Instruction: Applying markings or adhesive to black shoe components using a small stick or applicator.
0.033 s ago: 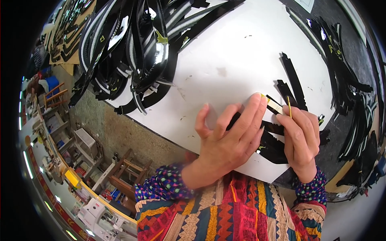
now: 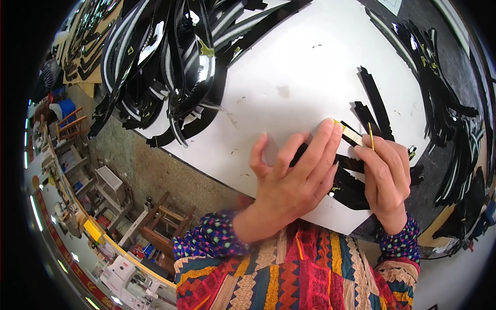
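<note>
Left hand (image 2: 297, 178): lies flat with fingers spread, pressing a black strip (image 2: 347, 182) down on the white sheet (image 2: 289, 77); nothing is clasped in its grip.
Right hand (image 2: 385, 173): grip is closed on a thin yellow stick (image 2: 370, 135), which stands up between the fingers.
Strip: lies at the near edge of the sheet, under and between both hands. Its long axis runs from lower left to upper right; its far end, with a pale patch (image 2: 352, 135), points away to the right, just beside the stick's tip.
Progress: by my reading the strip is mid-work, stick at the pale end. A few cut strips (image 2: 374, 101) lie loose beyond it on the sheet.
Left to do: a large heap of black strips (image 2: 170, 67) waits at the far left of the worktop (image 2: 439, 170), more at the right (image 2: 454, 119); whether those are finished I cannot tell.
</note>
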### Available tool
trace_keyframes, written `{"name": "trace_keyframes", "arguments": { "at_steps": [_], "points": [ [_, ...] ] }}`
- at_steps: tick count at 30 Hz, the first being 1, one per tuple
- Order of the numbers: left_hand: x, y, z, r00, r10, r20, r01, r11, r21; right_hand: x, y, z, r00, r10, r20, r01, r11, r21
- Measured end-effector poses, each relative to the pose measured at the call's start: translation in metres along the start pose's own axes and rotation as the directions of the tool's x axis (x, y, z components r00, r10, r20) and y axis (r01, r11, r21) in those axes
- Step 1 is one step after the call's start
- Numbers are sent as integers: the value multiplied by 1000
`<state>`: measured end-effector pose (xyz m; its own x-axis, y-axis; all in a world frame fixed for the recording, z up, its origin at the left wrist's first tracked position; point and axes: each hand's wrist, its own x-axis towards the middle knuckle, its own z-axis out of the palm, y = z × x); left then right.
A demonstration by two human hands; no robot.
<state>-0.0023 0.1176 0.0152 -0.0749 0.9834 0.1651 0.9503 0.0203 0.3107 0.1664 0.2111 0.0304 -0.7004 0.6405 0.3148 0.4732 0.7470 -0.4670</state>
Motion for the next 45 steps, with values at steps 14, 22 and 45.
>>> {"name": "trace_keyframes", "arguments": {
  "at_steps": [14, 22, 45],
  "points": [
    [0, 1, 9, 1000, 17, -24, -17, 1000, 11, -6, 1, -2, 999, -15, -34, 14, 1000, -26],
    [2, 1, 10, 999, 30, -42, -30, 999, 11, -8, 3, -2, 999, -41, -29, 38, 994, -99],
    [-6, 3, 21, 991, 5, -132, -14, 998, -63, 20, 0, 20, 960, 268, 78, -272, 836, 476]
  ]
}}
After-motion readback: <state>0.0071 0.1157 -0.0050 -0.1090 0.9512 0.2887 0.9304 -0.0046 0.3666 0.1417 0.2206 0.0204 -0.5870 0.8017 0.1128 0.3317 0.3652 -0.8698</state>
